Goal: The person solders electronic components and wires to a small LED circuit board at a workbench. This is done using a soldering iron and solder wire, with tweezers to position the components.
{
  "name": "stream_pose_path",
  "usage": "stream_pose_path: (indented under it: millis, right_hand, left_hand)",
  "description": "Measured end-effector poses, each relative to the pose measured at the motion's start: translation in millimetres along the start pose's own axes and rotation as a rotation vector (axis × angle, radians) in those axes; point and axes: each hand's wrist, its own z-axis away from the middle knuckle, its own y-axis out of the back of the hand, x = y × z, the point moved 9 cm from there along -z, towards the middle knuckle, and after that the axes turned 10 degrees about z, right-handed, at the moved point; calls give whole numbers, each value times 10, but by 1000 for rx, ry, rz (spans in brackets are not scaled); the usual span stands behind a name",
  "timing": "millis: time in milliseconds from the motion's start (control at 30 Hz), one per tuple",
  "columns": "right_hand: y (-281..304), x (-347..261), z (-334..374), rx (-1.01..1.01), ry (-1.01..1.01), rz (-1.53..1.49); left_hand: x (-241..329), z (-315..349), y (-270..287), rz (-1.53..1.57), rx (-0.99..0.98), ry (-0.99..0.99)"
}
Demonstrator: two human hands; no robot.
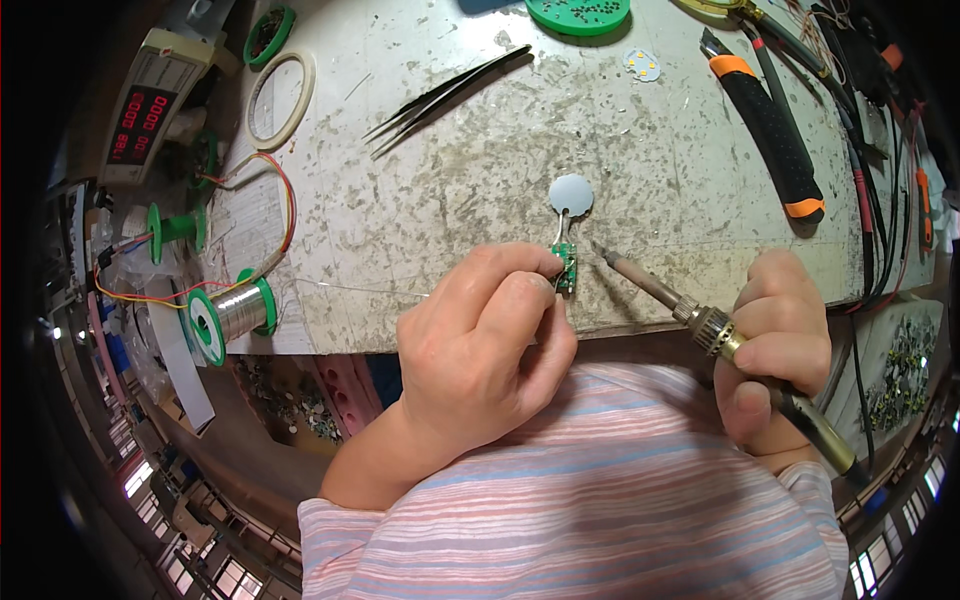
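Observation:
My left hand (480, 345) is closed at the table's front edge, its fingertips pinching a small green circuit board (570, 262). Two short pale leads join the board to a round light-grey disc (571, 194) lying flat just beyond it. A thin solder wire (365, 289) runs from the spool at the left to my left hand; how the fingers hold it is hidden. My right hand (778, 340) is wrapped round a soldering iron (712, 330). The iron's tip points up and left, a little right of the board and apart from it.
At left stand a solder spool (240, 308), a green reel (172, 232), a tape ring (281, 101) and a red-digit display (140, 122). Black tweezers (445, 98), a green dish (580, 12) and a small LED disc (642, 66) lie farther back. An orange-black utility knife (768, 135) and cables (880, 230) are right.

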Motion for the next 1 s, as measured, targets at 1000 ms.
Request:
stream_pose_path:
  millis: [1000]
  right_hand:
    - [18,339,-155,-1,-274,-311]
  left_hand:
    - [-97,-9,30,154,66,32]
